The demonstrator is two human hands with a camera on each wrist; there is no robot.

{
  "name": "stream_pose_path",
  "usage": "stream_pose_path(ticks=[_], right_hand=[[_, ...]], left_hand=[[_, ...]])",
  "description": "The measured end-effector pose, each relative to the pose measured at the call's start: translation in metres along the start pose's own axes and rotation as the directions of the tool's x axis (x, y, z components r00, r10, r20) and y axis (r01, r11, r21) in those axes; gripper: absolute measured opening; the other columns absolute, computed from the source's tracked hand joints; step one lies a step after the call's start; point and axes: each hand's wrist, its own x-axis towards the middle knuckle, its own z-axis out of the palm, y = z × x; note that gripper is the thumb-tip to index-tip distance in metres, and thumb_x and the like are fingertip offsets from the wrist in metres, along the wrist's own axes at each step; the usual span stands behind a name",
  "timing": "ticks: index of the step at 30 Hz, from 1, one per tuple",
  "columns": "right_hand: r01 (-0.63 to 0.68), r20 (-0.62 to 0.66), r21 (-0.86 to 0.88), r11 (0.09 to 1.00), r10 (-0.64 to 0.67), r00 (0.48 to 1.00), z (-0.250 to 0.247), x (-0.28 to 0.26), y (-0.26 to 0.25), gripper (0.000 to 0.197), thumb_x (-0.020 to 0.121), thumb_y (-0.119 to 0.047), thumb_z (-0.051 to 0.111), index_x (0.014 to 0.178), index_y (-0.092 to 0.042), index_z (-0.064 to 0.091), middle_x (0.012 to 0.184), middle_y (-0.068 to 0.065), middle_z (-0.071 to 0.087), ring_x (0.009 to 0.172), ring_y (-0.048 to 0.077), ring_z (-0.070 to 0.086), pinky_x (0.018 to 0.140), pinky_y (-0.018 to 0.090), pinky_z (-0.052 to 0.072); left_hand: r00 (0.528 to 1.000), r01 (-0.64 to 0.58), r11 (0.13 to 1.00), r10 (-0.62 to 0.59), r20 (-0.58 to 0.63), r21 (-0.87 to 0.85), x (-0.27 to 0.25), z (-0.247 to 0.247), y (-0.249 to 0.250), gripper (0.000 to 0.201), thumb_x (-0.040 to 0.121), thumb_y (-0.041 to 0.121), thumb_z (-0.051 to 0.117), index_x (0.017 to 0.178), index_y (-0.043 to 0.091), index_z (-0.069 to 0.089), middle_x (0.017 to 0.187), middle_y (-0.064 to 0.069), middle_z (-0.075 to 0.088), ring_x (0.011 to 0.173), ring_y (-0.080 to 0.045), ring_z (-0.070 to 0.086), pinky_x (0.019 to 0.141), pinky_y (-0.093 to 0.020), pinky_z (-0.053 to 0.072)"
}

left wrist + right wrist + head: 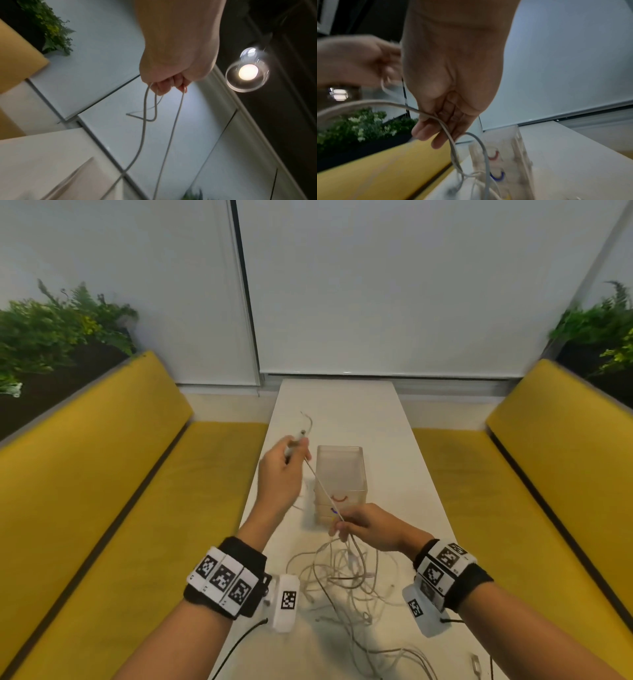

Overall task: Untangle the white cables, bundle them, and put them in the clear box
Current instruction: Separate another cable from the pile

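Note:
A tangle of white cables lies on the near part of the narrow white table. One cable strand stretches taut between my two hands. My left hand is raised left of the clear box and grips the cable's plug end; in the left wrist view my left hand has curled fingers with cable loops hanging from them. My right hand pinches the same strand just above the tangle, in front of the box. In the right wrist view the cable runs across my right hand's fingers beside the clear box.
Yellow benches flank the table on both sides, with planters of green plants behind them. White blinds close off the far end. Black wires trail from my wrist cameras over the table's near edge.

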Motion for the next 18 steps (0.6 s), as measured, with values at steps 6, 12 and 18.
stream_pose_path(ticks=[6,12,18], right_hand=[[-0.05,0.01,-0.085,0.995,0.051,0.999,0.007,-0.009,0.026,0.024,0.102,-0.023,0.048,0.102,-0.021,0.072,0.103,-0.004,0.075,0.098,0.008,0.067,0.086,0.019,0.048],[-0.148,0.045,-0.199,0.969,0.16,0.986,0.005,-0.013,0.046,0.025,0.1,-0.016,0.049,0.103,-0.015,0.073,0.105,0.0,0.075,0.095,0.008,0.066,0.088,0.024,0.049],[-0.106,-0.069,-0.156,0.982,0.096,0.993,-0.002,-0.012,0.031,0.025,0.101,-0.022,0.052,0.11,-0.015,0.074,0.097,-0.004,0.078,0.092,0.005,0.07,0.087,0.019,0.051]], left_hand=[[0.975,-0.098,0.962,0.042,-0.217,-0.256,0.016,-0.029,0.04,0.033,0.103,0.034,0.052,0.073,0.02,0.055,0.054,0.01,0.038,0.051,-0.011,0.03,0.051,-0.03,0.028],[0.947,-0.114,0.988,0.077,-0.312,-0.101,0.023,-0.044,0.047,0.024,0.097,0.033,0.063,0.094,0.01,0.058,0.063,0.002,0.044,0.051,-0.011,0.037,0.05,-0.034,0.034],[0.949,-0.287,0.92,0.311,-0.052,0.267,-0.004,-0.027,0.017,0.026,0.091,0.016,0.071,0.105,0.022,0.049,0.052,0.003,0.041,0.044,-0.008,0.035,0.043,-0.027,0.03]])
